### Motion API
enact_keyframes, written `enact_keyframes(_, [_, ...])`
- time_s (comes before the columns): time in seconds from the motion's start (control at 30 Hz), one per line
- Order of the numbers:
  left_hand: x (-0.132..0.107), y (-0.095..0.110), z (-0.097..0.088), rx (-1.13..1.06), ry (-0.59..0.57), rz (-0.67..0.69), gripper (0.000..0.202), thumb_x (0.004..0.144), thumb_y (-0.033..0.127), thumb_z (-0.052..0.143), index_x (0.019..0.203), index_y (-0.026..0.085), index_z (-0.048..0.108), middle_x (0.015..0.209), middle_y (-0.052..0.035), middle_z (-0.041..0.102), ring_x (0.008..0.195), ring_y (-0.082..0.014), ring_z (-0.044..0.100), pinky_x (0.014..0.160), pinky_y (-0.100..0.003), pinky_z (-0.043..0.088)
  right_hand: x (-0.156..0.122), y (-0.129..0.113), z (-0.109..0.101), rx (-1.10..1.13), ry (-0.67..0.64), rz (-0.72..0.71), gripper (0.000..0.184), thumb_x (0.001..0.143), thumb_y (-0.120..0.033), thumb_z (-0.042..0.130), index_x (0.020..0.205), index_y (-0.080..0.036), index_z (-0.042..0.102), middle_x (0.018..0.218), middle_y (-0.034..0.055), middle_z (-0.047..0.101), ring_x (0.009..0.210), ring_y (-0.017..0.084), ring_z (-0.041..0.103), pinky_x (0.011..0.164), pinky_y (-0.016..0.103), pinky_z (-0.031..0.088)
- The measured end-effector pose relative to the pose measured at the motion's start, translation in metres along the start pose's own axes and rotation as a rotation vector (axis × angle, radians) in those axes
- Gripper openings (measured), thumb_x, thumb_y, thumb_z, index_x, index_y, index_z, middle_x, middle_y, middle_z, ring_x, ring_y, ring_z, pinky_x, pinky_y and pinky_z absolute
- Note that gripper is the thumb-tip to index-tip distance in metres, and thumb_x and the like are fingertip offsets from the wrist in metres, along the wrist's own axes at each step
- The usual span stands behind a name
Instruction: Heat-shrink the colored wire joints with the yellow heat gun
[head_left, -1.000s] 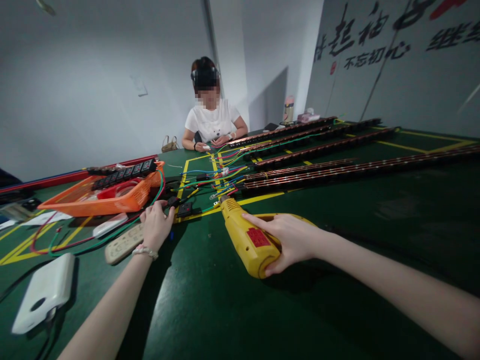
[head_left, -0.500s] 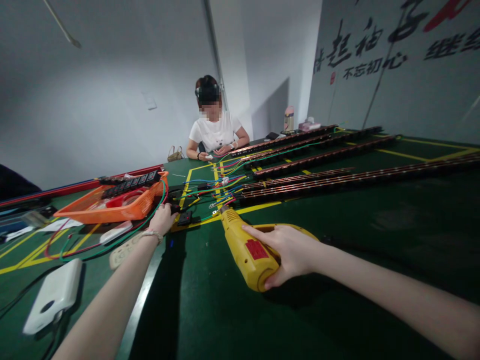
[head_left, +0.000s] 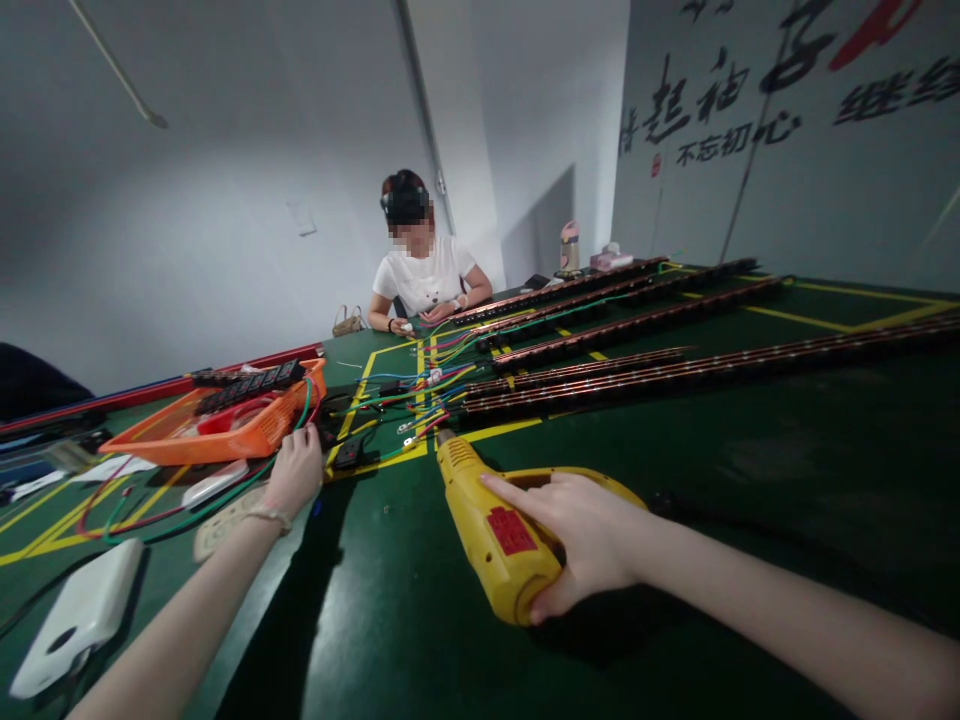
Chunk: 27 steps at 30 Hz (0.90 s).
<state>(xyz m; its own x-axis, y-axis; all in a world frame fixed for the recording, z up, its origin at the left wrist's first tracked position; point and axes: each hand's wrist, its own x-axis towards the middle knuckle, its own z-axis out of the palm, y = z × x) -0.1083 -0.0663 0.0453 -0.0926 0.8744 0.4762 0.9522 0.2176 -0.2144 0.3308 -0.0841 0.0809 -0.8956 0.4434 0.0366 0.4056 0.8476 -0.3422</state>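
Head view, clock read from the middle of the view.

Right hand [head_left: 592, 530], toward 5 o'clock: grip wrapped round the handle of one yellow heat gun [head_left: 499, 535]. Heat gun at 6 o'clock, low over the green surface [head_left: 405, 620], nozzle toward 11 o'clock, near the loose ends of coloured wires [head_left: 433, 378].

Left hand [head_left: 295, 472], between 8 and 9 o'clock: fingers bent, just beside the near end of an orange basket [head_left: 165, 457]; cannot tell whether spread or pinching anything. Small black box [head_left: 347, 455] just beside, at the hand's 3 o'clock. Beige block [head_left: 221, 525], partly hidden behind the wrist.

White device [head_left: 82, 615] with cable, at 8 o'clock. Long dark strips [head_left: 675, 377], at 3 o'clock. Seated person [head_left: 424, 280] in white shirt, at 11 o'clock.
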Motion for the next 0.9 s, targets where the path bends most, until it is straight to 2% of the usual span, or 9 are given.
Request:
enact_keyframes(0.13, [-0.031, -0.004, -0.026, 0.122, 0.084, 0.047, 0.061, 0.083, 0.020, 0.034, 0.139, -0.005, 0.028, 0.125, -0.0293, 0.045, 0.117, -0.0397, 0.044, 0.095, -0.051, 0.038, 0.000, 0.001, 0.001, -0.010, 0.010, -0.003, 0.120, 0.060, -0.075, 0.062, 0.150, -0.017, 0.006, 0.118, 0.0165, 0.062, 0.096, 0.034, 0.062, 0.086, 0.043, 0.039])
enact_keyframes(0.27, [-0.059, 0.004, -0.040, -0.027, 0.178, 0.098, 0.067, 0.086, 0.029, 0.036, 0.145, 0.003, 0.017, 0.130, -0.0256, 0.042, 0.120, -0.0392, 0.040, 0.100, -0.053, 0.034, 0.000, 0.001, 0.002, -0.024, 0.016, -0.005, 0.120, 0.060, -0.075, 0.062, 0.150, -0.017, 0.007, 0.117, 0.0157, 0.063, 0.094, 0.032, 0.063, 0.084, 0.041, 0.039])
enact_keyframes(0.43, [-0.071, 0.038, -0.030, -0.258, 0.030, 0.337, 0.069, 0.090, 0.032, 0.038, 0.149, 0.017, 0.004, 0.129, -0.0151, 0.045, 0.120, -0.0302, 0.043, 0.103, -0.047, 0.035, -0.003, -0.001, 0.002, -0.043, 0.024, 0.016, 0.116, 0.063, -0.074, 0.061, 0.149, -0.015, 0.011, 0.114, 0.0153, 0.064, 0.094, 0.033, 0.062, 0.083, 0.041, 0.039])
enact_keyframes(0.57, [-0.056, 0.047, -0.024, -0.363, -0.105, 0.411, 0.066, 0.090, 0.041, 0.041, 0.147, 0.021, 0.015, 0.133, -0.0122, 0.048, 0.124, -0.0277, 0.042, 0.105, -0.045, 0.034, -0.005, -0.001, 0.003, -0.047, 0.037, 0.021, 0.119, 0.061, -0.074, 0.063, 0.150, -0.017, 0.009, 0.116, 0.0146, 0.062, 0.096, 0.031, 0.061, 0.082, 0.038, 0.040])
enact_keyframes(0.77, [-0.040, 0.034, -0.021, -0.372, -0.206, 0.440, 0.062, 0.086, 0.050, 0.044, 0.140, 0.021, 0.034, 0.141, -0.0088, 0.045, 0.139, -0.0287, 0.023, 0.115, -0.052, 0.012, -0.005, -0.002, 0.002, -0.024, 0.023, 0.038, 0.119, 0.061, -0.074, 0.063, 0.150, -0.016, 0.009, 0.118, 0.0142, 0.062, 0.095, 0.032, 0.061, 0.081, 0.039, 0.041])
enact_keyframes(0.9, [-0.037, 0.028, -0.019, -0.395, -0.246, 0.383, 0.062, 0.083, 0.054, 0.048, 0.135, 0.021, 0.042, 0.140, -0.0087, 0.046, 0.139, -0.0309, 0.021, 0.111, -0.049, 0.024, -0.005, 0.001, 0.005, -0.017, 0.042, 0.022, 0.119, 0.060, -0.074, 0.063, 0.150, -0.017, 0.010, 0.119, 0.0136, 0.062, 0.098, 0.033, 0.060, 0.083, 0.040, 0.040])
